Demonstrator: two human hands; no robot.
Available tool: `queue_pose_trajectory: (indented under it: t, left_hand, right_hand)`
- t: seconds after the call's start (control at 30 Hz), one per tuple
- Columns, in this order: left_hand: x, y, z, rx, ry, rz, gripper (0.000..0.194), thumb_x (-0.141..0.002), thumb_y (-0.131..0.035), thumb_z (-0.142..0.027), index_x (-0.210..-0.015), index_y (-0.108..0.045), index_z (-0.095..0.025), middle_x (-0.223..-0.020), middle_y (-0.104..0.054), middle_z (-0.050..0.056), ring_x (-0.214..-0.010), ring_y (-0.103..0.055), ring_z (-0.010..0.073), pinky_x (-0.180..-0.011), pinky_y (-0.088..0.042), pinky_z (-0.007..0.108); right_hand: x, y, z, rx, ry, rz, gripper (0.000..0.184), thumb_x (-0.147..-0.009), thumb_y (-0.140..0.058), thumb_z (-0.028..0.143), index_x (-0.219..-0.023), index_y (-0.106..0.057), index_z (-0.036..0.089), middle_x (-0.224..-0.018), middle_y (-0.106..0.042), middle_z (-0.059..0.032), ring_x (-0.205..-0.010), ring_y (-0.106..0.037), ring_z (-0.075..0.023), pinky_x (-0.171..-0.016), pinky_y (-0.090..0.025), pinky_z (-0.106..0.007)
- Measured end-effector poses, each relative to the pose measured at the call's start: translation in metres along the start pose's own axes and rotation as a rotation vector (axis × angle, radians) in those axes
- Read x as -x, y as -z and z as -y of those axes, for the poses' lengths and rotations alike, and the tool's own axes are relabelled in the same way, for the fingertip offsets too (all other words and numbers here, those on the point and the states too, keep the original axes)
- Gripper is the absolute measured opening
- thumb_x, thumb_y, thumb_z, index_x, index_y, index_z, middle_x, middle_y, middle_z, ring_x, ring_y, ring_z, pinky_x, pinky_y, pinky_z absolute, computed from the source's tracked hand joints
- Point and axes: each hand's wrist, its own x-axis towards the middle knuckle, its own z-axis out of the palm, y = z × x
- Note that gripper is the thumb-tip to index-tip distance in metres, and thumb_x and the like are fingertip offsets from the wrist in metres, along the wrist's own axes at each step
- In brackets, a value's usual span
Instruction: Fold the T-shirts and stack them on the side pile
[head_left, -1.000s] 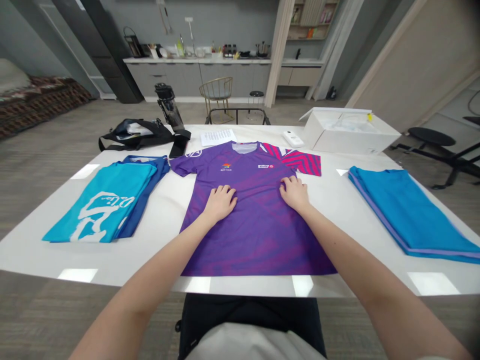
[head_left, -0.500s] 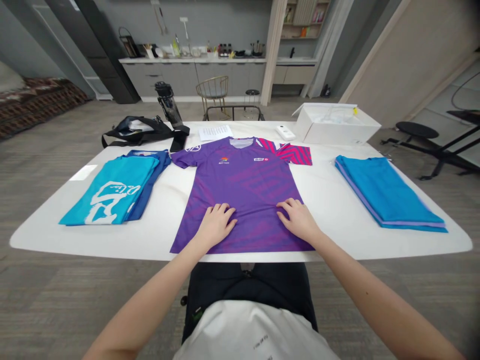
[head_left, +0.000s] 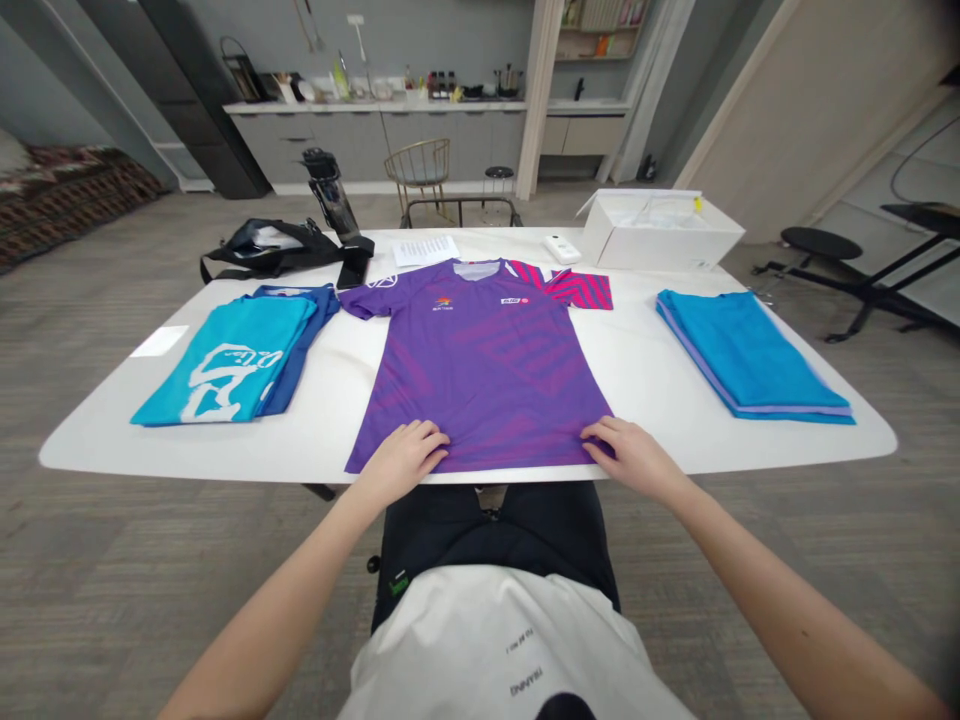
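A purple short-sleeved T-shirt [head_left: 480,375] lies spread flat on the white table, its collar away from me and its hem along the near edge. One sleeve, on the right, has pink and dark stripes. My left hand [head_left: 409,455] rests on the lower left of the shirt, open, fingertips on the fabric. At the shirt's lower right side edge, my right hand [head_left: 630,452] touches the cloth with its fingers apart and slightly bent.
On the left lie folded turquoise [head_left: 225,360] and navy shirts [head_left: 300,360]; a blue folded stack [head_left: 750,355] is on the right. Behind are a black bag [head_left: 274,247], a bottle [head_left: 330,195], a phone [head_left: 353,267], paper [head_left: 426,251], a white device [head_left: 562,249] and a white box [head_left: 660,230].
My hands have moved apart and toward the hem, the right one out to the shirt's side edge. The crease across the shirt's lower front has flattened. The view has shifted slightly.
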Motion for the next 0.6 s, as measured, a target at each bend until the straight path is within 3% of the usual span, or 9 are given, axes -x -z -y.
queue_pose_trajectory:
  t: [0.23, 0.43, 0.6]
  left_hand:
    - [0.037, 0.004, 0.011, -0.282, 0.314, -0.084, 0.034, -0.103, -0.047, -0.048, -0.117, -0.062, -0.02, -0.114, -0.062, 0.013, -0.102, -0.058, 0.0304, -0.081, -0.048, 0.045]
    - [0.045, 0.006, -0.004, -0.199, 0.292, -0.06, 0.032, -0.106, -0.042, -0.044, -0.112, -0.06, -0.019, -0.108, -0.061, 0.011, -0.097, -0.061, 0.0259, -0.081, -0.049, 0.039]
    - [0.026, 0.009, 0.008, -0.107, 0.303, -0.139, 0.028, -0.107, -0.041, -0.038, -0.109, -0.062, -0.019, -0.108, -0.063, 0.009, -0.095, -0.062, 0.0237, -0.087, -0.049, 0.038]
  right_hand:
    - [0.03, 0.012, -0.006, 0.03, -0.081, 0.009, 0.018, -0.1, -0.046, 0.026, -0.099, -0.063, 0.021, -0.097, -0.066, -0.0073, -0.093, -0.062, -0.024, -0.085, -0.047, -0.038]
    - [0.028, 0.022, -0.005, -0.062, -0.179, 0.171, 0.012, -0.096, -0.049, 0.026, -0.092, -0.061, 0.024, -0.079, -0.061, -0.0014, -0.072, -0.058, -0.0196, -0.068, -0.043, -0.035]
    - [0.004, 0.02, -0.003, -0.065, -0.17, 0.025, 0.026, -0.104, -0.046, 0.041, -0.109, -0.064, 0.023, -0.102, -0.065, -0.0058, -0.091, -0.063, -0.0222, -0.083, -0.049, -0.038]
